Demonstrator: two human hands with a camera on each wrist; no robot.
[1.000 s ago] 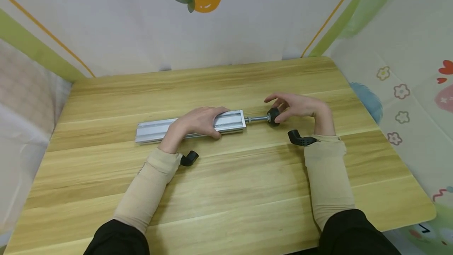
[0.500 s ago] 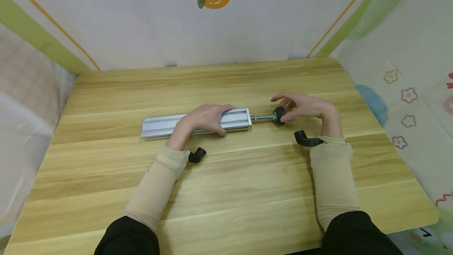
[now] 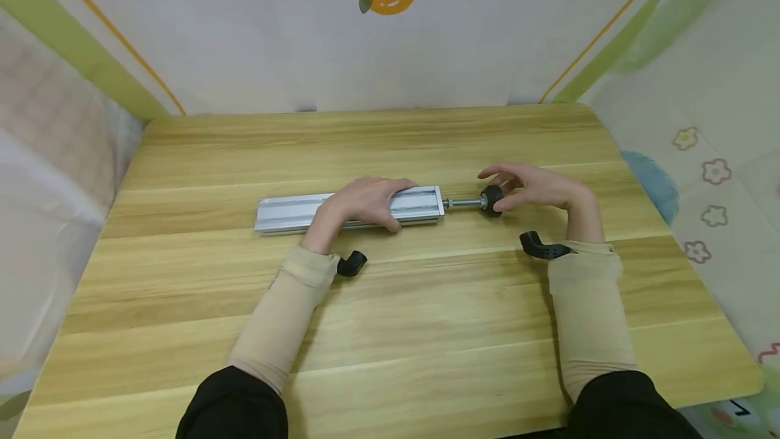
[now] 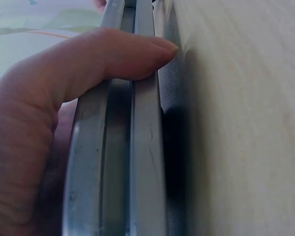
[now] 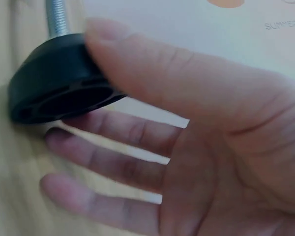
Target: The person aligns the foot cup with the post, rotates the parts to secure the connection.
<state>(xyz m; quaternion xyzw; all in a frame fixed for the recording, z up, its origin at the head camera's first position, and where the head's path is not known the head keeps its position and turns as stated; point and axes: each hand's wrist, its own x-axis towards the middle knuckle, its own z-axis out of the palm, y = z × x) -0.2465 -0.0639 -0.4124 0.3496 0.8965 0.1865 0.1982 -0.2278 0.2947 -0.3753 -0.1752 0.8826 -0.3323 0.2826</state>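
Observation:
In the head view a silver aluminium profile (image 3: 291, 213) lies across the table, with grooves running along it. My left hand (image 3: 365, 200) grips it from above near its right end; in the left wrist view the thumb (image 4: 113, 53) bends over the grooved side. A threaded rod (image 3: 466, 202) sticks out of that end and carries a black round levelling foot (image 3: 491, 201). My right hand (image 3: 536, 185) holds this foot by its rim. Up close in the right wrist view, the thumb presses the foot's edge and several curled fingers lie below its hollow underside; the index finger is mostly hidden.
The wood-grain table (image 3: 426, 330) has rounded corners. A printed cloth wall (image 3: 244, 39) rises behind it, and another patterned sheet (image 3: 737, 256) hangs at the right. Black wrist-camera mounts (image 3: 351, 263) protrude from both beige sleeves (image 3: 588, 303).
The head view has turned slightly left, so table, profile and hands all appear further right. Both hands keep their places on the profile and the levelling foot.

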